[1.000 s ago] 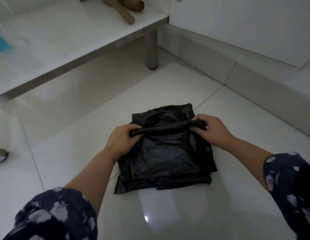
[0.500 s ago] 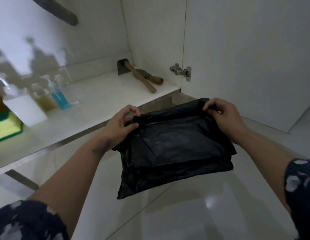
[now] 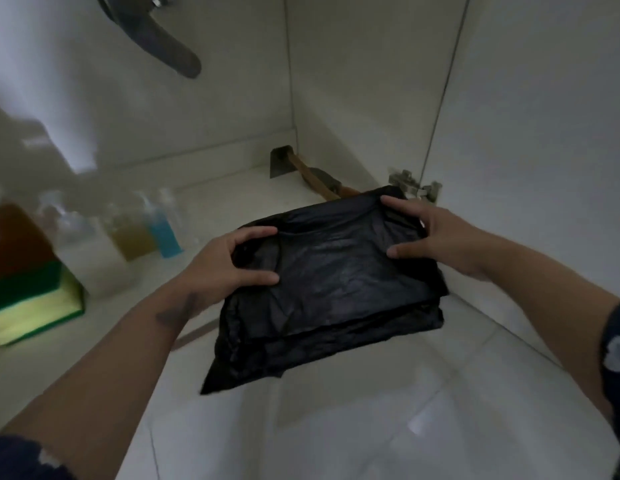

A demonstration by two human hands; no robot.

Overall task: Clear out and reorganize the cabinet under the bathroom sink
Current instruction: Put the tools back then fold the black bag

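Note:
A folded stack of black plastic bags [image 3: 329, 289] hangs in the air in front of the open cabinet, over the front edge of the white cabinet floor [image 3: 232, 195]. My left hand [image 3: 229, 265] grips its left edge, thumb on top and fingers curled over the far side. My right hand [image 3: 436, 233] grips the right edge the same way. The stack's lower corner droops toward the tiled floor.
On the cabinet floor at left stand a blue bottle [image 3: 164, 233], a yellowish bottle [image 3: 130, 237], a white bottle [image 3: 90, 265] and a green-and-yellow sponge pack [image 3: 31, 306]. A wooden-handled tool [image 3: 312, 178] lies at the back right. A drain pipe [image 3: 156, 36] hangs overhead. A door hinge [image 3: 414, 187] sits at right.
The bags were lifted off the tiled floor and carried up and forward to the cabinet opening. Both hands kept their hold on the top edge.

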